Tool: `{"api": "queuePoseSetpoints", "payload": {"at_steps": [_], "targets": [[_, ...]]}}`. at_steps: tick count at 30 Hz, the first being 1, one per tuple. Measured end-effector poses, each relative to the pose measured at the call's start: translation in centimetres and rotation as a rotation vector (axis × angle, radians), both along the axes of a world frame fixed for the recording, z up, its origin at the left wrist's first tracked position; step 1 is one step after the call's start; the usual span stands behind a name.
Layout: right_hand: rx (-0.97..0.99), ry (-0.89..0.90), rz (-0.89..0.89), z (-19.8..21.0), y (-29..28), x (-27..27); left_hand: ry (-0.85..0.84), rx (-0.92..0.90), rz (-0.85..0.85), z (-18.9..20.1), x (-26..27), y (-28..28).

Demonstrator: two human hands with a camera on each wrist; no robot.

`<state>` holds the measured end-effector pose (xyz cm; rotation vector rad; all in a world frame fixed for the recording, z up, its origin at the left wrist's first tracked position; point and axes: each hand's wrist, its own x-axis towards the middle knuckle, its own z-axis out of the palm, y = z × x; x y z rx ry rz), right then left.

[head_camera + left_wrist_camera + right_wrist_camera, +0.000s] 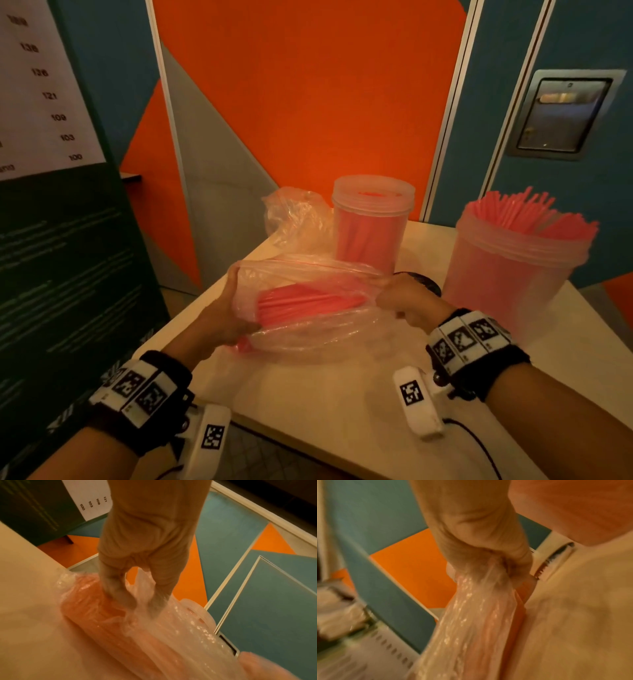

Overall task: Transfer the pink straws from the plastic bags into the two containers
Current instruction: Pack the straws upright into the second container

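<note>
Pink straws (308, 301) lie bundled inside a clear plastic bag (318, 329) above the table (342, 394). Left hand (222, 315) grips its left end, fingers apparently inside the film; right hand (407, 298) pinches the right end. Beyond stand an empty bag (294, 219) and two straw-filled containers (371, 222).

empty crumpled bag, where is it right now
In the head view the empty crumpled bag sits at the table's far left corner, just left of the lidded container.
</note>
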<state>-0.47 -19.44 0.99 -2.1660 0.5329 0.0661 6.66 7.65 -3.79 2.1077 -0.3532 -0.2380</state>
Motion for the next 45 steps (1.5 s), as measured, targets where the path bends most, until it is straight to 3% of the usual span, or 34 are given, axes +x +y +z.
{"api": "queuePoseSetpoints", "payload": {"at_steps": [3,5,8,11,13,15,17,18,21,23,25,29,31,32,34,36,41,45], "targets": [[0.65,-0.013,-0.144,-0.7,-0.8,1.0,0.121,-0.262,-0.076,0.7,-0.8,-0.1],[0.879,-0.089,-0.206,-0.5,-1.3,1.3,0.211,-0.483,-0.044,0.8,-0.6,0.2],[0.978,-0.173,-0.226,-1.1,-2.0,1.3,0.314,-0.777,0.008,0.4,0.6,1.0],[0.767,-0.012,-0.201,-2.5,-2.1,0.8,0.452,-0.928,0.033,-0.2,0.5,0.9],[0.429,0.098,-0.172,-3.4,-2.2,0.7,0.437,-0.798,-0.057,-0.7,-0.4,0.6],[0.078,0.136,-0.005,-4.7,-2.5,1.4,0.232,-0.416,-0.118,-0.9,-0.8,0.8],[0.005,0.146,0.028,-5.4,-3.2,2.1,0.037,0.025,0.049,-1.0,-0.2,1.2],[0.023,0.106,0.041,-4.8,-3.1,2.1,-0.019,0.16,0.168,-1.1,0.1,1.4],[0.032,-0.126,0.054,-1.6,-1.5,1.5,-0.18,0.169,0.299,-0.8,-0.1,1.3],[-0.141,-0.335,-0.002,0.3,0.4,1.2,-0.293,0.15,0.293,-0.4,-0.6,1.2],[-0.348,-0.455,0.098,1.5,3.0,1.0,-0.451,0.227,0.249,-0.2,-1.2,0.7],[-0.447,-0.372,0.606,0.6,8.3,1.3,-0.8,0.33,0.084,0.1,-1.9,-1.1],[-0.615,-0.277,0.67,-1.0,9.5,2.1,-0.942,0.319,-0.113,0.5,-1.7,-2.3],[-0.666,-0.238,0.656,-1.8,9.6,2.5,-0.973,0.336,-0.209,0.4,-1.4,-3.0],[-0.696,-0.232,0.639,-2.8,9.4,2.8,-0.816,0.45,-0.288,0.0,-0.6,-4.2],[-0.679,-0.224,0.622,-3.7,8.8,3.1,-0.686,0.526,-0.243,-0.5,0.5,-4.4],[-0.732,-0.039,0.57,-4.8,6.1,2.8,-0.666,0.569,-0.135,0.0,2.0,-4.1],[-0.785,-0.109,0.454,-5.0,4.1,3.3,-0.681,0.582,-0.067,0.3,2.4,-4.1]]}}
